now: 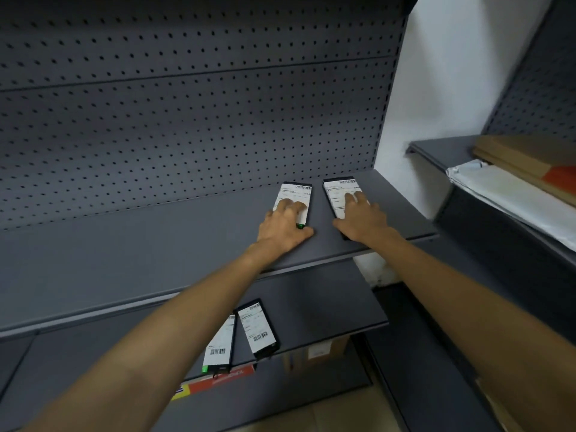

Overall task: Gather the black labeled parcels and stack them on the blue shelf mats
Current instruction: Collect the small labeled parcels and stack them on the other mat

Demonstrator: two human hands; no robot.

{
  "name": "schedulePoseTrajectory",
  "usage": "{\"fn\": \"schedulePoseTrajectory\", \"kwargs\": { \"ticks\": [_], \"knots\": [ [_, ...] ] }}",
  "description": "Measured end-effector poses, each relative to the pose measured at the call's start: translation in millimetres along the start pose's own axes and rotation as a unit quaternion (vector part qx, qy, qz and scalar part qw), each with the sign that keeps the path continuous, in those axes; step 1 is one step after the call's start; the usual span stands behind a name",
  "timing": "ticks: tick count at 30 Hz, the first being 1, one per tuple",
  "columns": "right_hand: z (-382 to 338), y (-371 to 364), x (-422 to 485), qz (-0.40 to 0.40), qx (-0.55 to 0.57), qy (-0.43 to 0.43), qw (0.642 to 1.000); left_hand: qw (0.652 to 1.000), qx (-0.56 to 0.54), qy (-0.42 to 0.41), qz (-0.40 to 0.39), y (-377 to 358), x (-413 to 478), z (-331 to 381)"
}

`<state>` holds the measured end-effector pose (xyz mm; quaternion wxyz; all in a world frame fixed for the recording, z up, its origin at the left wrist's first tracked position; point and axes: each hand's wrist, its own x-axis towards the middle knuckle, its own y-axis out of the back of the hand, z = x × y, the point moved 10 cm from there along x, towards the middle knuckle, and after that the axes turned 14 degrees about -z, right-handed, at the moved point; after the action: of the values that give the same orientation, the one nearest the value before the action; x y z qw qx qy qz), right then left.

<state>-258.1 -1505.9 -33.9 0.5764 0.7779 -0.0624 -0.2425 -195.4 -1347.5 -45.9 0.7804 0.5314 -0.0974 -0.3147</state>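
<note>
Both arms reach up from the bottom of the frame, bare forearms stretched nearly straight towards the upper shelf (156, 244) right of centre. The left hand (285, 224) lies palm down on the left parcel (294, 196), a black packet with a white barcode label. Its fingers bend over the label with the knuckles raised, and the thumb runs along the packet's near end, so the hand grips it between fingers and thumb. The right hand (361, 218) rests on the right parcel (341, 193), just beside the first and parallel to it. Its fingers lie fairly straight and slightly spread on the label, and the thumb sticks out to the left on the shelf surface, so it presses rather than clasps. Both packets lie flat near the perforated back panel (187, 120).

On the lower shelf (327, 300), low in the centre of the frame, two more black parcels lie side by side: one (219, 344) partly hidden behind the left forearm, the other (258, 328) angled beside it. At the right edge, another shelf carries flat cardboard (514, 154) and a white wrapped package (505, 188).
</note>
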Motion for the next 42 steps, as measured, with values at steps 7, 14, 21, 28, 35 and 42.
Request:
{"fn": "schedulePoseTrajectory", "kwargs": {
  "ticks": [7,14,21,28,35,42],
  "knots": [
    [-83,12,-5,0.021,-0.025,0.071,0.997,0.992,-0.023,0.061,0.108,69,-41,-78],
    [-259,-9,-36,0.020,-0.043,0.199,0.979,0.969,-0.030,0.169,0.178,135,-144,-220],
    [-475,-68,-112,-0.005,-0.100,0.335,0.937,0.931,-0.010,0.286,0.226,185,-315,-382],
    [-706,-142,-235,-0.023,-0.133,0.474,0.870,0.870,-0.002,0.395,0.296,236,-533,-528],
    [-874,-239,-365,-0.059,-0.157,0.588,0.791,0.805,-0.008,0.488,0.336,238,-722,-630],
    [-989,-318,-454,-0.086,-0.201,0.660,0.719,0.749,-0.032,0.558,0.356,220,-835,-714]
  ]
}}
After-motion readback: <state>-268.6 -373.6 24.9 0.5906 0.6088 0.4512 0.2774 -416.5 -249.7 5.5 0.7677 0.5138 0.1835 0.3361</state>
